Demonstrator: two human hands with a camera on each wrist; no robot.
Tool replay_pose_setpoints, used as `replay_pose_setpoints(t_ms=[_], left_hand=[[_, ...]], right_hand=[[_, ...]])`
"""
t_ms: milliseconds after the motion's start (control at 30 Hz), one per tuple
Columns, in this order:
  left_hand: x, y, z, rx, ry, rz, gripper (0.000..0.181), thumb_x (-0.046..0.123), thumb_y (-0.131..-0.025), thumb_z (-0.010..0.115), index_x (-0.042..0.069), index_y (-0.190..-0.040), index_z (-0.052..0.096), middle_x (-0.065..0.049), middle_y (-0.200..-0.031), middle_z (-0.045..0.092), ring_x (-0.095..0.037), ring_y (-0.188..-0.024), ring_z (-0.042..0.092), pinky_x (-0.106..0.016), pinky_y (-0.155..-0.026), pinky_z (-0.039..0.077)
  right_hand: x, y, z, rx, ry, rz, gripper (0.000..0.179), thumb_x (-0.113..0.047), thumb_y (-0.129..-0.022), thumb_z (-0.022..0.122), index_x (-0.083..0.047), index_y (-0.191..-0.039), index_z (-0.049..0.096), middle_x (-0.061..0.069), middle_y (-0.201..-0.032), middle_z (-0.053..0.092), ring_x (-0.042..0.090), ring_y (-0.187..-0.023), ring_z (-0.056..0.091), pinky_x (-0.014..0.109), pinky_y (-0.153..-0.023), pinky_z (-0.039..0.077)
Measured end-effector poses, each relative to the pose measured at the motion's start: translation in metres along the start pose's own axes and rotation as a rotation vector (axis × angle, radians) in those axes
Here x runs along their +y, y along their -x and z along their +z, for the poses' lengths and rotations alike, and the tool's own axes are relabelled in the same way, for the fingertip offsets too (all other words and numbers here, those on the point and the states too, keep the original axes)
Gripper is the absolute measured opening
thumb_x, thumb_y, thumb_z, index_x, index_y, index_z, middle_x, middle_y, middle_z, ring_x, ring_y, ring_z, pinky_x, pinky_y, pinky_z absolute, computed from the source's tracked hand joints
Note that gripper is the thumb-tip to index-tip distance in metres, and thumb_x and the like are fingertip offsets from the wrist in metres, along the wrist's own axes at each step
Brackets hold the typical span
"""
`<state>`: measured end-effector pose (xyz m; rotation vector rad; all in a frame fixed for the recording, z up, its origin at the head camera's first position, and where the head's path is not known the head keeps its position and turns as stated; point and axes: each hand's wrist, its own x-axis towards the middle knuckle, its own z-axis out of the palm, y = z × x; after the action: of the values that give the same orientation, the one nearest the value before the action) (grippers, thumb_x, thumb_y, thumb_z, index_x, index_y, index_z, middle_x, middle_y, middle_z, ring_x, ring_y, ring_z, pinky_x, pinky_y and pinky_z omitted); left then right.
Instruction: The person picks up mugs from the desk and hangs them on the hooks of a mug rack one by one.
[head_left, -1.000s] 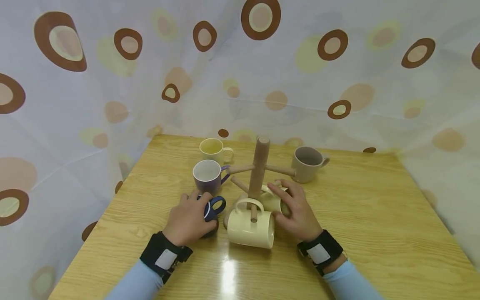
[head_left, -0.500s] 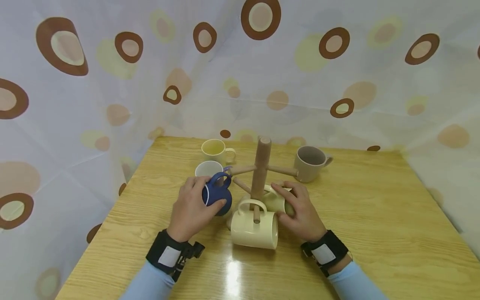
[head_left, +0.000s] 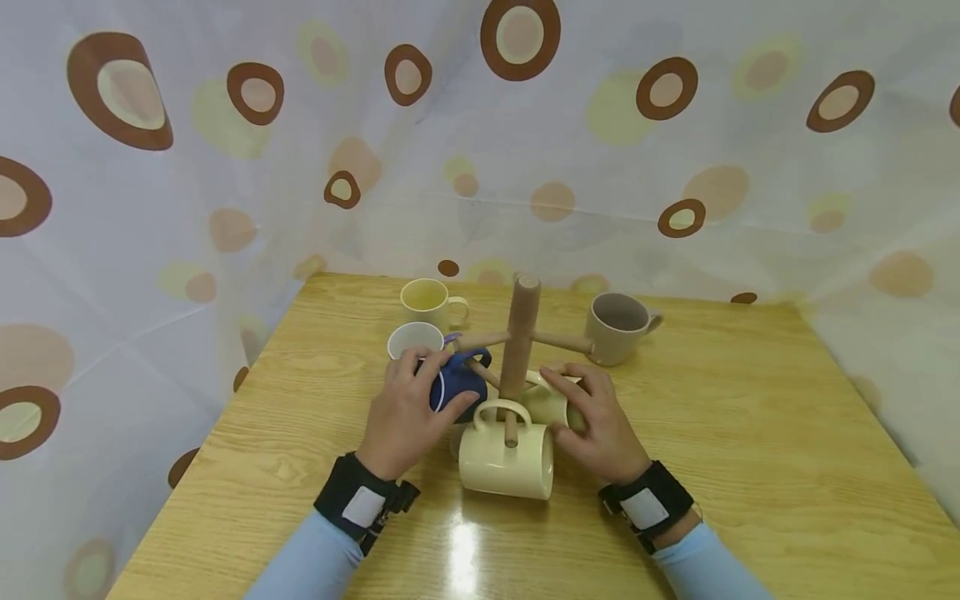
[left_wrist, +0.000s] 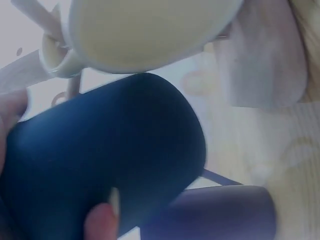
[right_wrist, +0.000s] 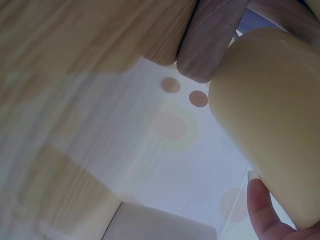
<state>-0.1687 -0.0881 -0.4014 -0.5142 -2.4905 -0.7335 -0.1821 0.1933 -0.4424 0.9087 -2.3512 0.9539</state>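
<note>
A white curtain (head_left: 480,242) surrounds the wooden table (head_left: 720,450) on 3 sides, left, back and right, with soft folds near the 2 rear corners. Its print mixes brown rings (head_left: 542,37) with cream and peach centres, plain peach spots (head_left: 552,202) and pale yellow-green blotches (head_left: 619,107). A faint crease (head_left: 600,215) crosses the back panel. The tabletop is honey-coloured with visible grain, and 1 bright white glare (head_left: 462,554) shines near its front.

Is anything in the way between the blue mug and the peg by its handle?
Nothing visible: the blue mug has its handle at the tip of the peg. The front cream mug is close, but not between.
</note>
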Motion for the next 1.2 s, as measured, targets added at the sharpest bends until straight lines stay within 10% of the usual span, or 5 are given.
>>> replay_pose_setpoints(t_ms=[467, 1200], left_hand=[[-0.012, 0.010, 0.030, 0.031, 0.013, 0.131, 0.067, 0.066, -0.091, 0.025, 0.025, -0.140, 0.045, -0.018, -0.121, 0.049, -0.032, -0.109, 0.046, -0.051, -0.072, 0.055], [-0.018, 0.016, 0.045, -0.033, 0.100, 0.159, 0.062, 0.063, -0.092, 0.030, 0.031, -0.145, 0.034, -0.019, -0.133, 0.041, -0.032, -0.123, 0.037, -0.056, -0.091, 0.047]], right_hand=[[0.000, 0.000, 0.002, 0.007, 0.018, -0.029, 0.068, -0.017, -0.070, 0.062, -0.017, -0.137, 0.050, 0.014, -0.125, 0.046, 0.028, -0.118, 0.035, 0.052, -0.092, 0.034], [0.004, 0.002, -0.001, 0.003, 0.008, -0.014, 0.070, -0.015, -0.070, 0.062, -0.016, -0.138, 0.048, 0.013, -0.126, 0.046, 0.028, -0.120, 0.034, 0.054, -0.093, 0.032]])
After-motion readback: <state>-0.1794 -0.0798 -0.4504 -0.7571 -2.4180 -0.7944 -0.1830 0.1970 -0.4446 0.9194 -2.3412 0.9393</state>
